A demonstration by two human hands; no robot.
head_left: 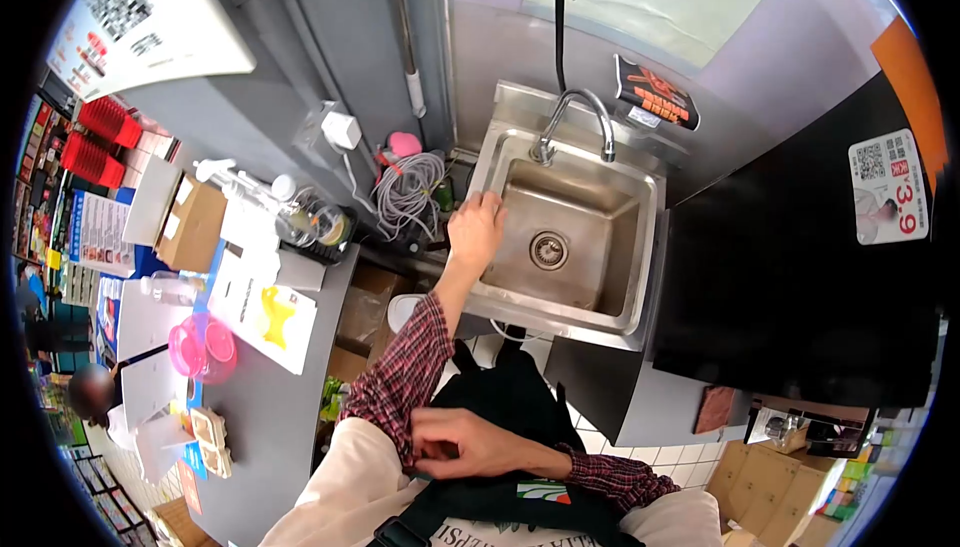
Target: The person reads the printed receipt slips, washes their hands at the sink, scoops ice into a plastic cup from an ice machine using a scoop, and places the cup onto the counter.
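Observation:
My left hand reaches forward over the left rim of a stainless steel sink. Its fingers are stretched out and rest at the rim, holding nothing that I can see. A red plaid sleeve covers my left forearm, with a white sleeve pushed up above it. My right hand lies across my body, its fingers curled on the plaid fabric of that sleeve. A curved chrome faucet stands at the sink's back edge. No water runs from it, and the basin shows a round drain.
Left of the sink lie a coiled grey cable and a plugged-in white adapter. A grey counter carries bottles, papers, a pink container and a cardboard box. A large black panel borders the sink's right side.

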